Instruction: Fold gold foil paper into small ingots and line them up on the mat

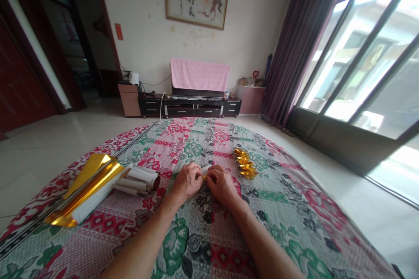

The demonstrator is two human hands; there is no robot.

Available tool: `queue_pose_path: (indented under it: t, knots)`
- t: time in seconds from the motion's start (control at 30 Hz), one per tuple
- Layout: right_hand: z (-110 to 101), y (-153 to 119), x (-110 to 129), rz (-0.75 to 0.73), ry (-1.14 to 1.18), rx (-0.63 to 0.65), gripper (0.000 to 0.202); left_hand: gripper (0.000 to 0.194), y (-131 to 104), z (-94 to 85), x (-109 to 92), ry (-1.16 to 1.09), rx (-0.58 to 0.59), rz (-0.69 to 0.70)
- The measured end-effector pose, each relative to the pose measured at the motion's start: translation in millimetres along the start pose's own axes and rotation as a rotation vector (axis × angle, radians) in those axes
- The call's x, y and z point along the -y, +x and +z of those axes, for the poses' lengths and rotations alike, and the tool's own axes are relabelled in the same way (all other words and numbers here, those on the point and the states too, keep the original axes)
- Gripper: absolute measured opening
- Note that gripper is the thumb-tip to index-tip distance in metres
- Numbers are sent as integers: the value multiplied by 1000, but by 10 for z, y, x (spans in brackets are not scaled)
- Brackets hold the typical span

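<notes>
Both of my hands meet over the middle of the patterned cloth. My left hand point(190, 178) is closed, its thumb and fingertips pinched beside a small piece of gold and white paper point(204, 171). From the other side, my right hand point(221, 182) pinches the same small piece, most of which the fingers hide. Several folded gold foil pieces point(245, 163) stand in a row to the right of my right hand. On the left lie gold foil sheets point(98, 187), partly rolled. Between them and my left hand are several white paper rolls point(137, 179).
A flowered cloth point(275, 213) covers the large table. Beyond it, a low black cabinet point(193, 108) stands against the wall, with a pink cloth point(200, 75) draped over something on top. A purple curtain point(301, 39) and windows are at the right, a doorway at the left.
</notes>
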State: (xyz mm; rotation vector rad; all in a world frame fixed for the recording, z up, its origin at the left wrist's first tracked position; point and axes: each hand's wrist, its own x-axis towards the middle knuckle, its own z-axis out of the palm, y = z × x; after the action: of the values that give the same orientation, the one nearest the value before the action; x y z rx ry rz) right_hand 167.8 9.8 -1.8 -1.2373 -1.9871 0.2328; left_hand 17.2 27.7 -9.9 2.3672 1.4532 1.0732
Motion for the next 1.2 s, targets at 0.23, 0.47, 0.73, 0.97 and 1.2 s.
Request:
queue_pose_path:
  t: [0.23,0.47,0.73,0.97,1.2]
  knots:
    - [-16,-15,-20,-24,45,-5,12,14,9,44,7,33,-6,-23]
    - [16,-16,-32,-23,31,-23,14,13,5,59,-19,66,-31,-51]
    - [7,-23,-25,-13,40,-21,13,14,15,68,-19,74,-19,-62]
    - [8,-14,-22,-13,33,-13,14,14,11,87,-15,96,-33,-67]
    - [-1,-20,-16,-14,22,-3,13,14,6,130,6,129,-66,-61]
